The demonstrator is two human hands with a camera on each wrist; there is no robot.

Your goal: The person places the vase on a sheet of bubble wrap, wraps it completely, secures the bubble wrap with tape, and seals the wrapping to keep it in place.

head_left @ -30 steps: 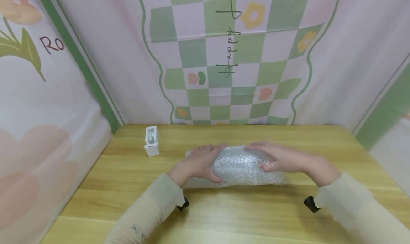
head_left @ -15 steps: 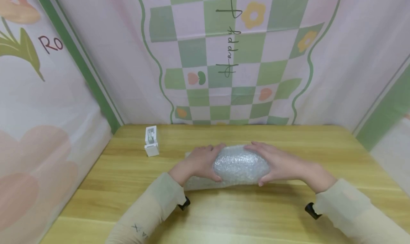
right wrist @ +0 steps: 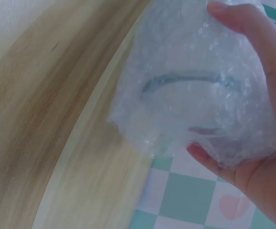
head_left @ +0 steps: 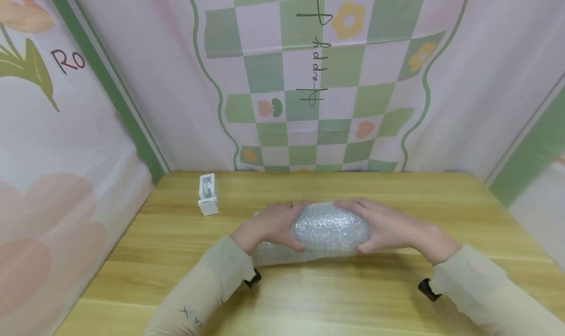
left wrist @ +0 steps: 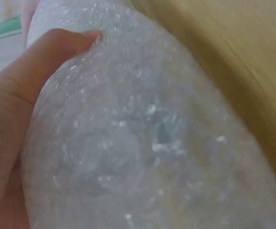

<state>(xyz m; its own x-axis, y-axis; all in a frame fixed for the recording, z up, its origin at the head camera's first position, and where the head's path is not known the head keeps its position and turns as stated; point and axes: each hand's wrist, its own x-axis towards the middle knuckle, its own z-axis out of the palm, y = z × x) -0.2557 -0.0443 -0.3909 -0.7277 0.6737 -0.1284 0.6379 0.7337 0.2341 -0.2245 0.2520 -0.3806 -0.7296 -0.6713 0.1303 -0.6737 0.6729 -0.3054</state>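
On wooden table (head_left: 397, 198), both hands grip a rounded bubble-wrap bundle (head_left: 328, 227).

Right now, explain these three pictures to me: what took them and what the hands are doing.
A person wears three cameras: one on the head, one on each wrist. The head view looks down on a wooden table walled by patterned cloth. Both hands wrap round a bubble-wrap bundle on the table: the left hand grips one end, the right hand the other. The two wrist views show each hand's grip up close, fingers curled round the wrap; something curved shows faintly inside, but I cannot tell what. A small white box stands apart at the left.
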